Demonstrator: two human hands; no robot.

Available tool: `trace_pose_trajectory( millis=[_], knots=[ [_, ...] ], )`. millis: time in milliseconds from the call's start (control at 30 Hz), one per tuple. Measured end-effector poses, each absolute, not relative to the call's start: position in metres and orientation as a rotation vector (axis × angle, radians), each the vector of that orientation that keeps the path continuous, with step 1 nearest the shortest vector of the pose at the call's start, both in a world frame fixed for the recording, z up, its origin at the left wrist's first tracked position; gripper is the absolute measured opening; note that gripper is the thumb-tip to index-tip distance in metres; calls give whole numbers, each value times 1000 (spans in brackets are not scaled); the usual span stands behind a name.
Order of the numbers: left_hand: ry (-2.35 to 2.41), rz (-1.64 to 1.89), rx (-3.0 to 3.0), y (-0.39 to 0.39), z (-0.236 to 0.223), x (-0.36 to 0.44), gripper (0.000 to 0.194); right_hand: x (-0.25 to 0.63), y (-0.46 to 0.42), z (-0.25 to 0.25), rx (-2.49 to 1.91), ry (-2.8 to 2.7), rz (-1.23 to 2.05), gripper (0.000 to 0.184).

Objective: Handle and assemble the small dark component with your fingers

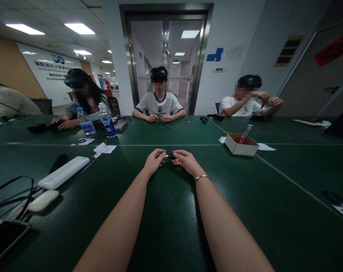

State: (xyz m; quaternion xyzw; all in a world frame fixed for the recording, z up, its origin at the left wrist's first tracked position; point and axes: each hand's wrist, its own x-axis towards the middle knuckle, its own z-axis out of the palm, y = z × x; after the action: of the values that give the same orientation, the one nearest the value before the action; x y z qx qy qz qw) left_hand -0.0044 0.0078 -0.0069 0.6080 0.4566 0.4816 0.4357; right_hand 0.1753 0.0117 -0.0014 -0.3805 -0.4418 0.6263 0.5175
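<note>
My left hand (154, 163) and my right hand (187, 161) meet over the middle of the green table. Between their fingertips is a small dark object with a shiny silver part (168, 156); its exact kind is too small to make out. My left fingers pinch its silver end, while the right fingers are closed around its black end. Fingers cover much of both ends. The object is held level, close above the tabletop. A metal bracelet (202, 177) circles my right wrist.
On the green table (171, 226) stand two bottles (107, 121) at the left. Nearer lie a long white case (64, 173), a rounded white case (43, 200), cables and a phone (7, 241). An open box (241, 145) holds a red-tipped tool. Several people sit around the table.
</note>
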Motion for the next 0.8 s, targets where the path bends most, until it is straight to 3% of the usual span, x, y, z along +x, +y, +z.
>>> trace_pose_trajectory(
  millis=[300, 800],
  knots=[
    [1123, 1215, 1507, 12, -11, -5, 39, 175, 11, 0, -931, -1059, 1501, 10],
    [1171, 1175, 1610, 9, -10, -5, 35, 175, 10, -1, -915, -1075, 1502, 13]
  ],
)
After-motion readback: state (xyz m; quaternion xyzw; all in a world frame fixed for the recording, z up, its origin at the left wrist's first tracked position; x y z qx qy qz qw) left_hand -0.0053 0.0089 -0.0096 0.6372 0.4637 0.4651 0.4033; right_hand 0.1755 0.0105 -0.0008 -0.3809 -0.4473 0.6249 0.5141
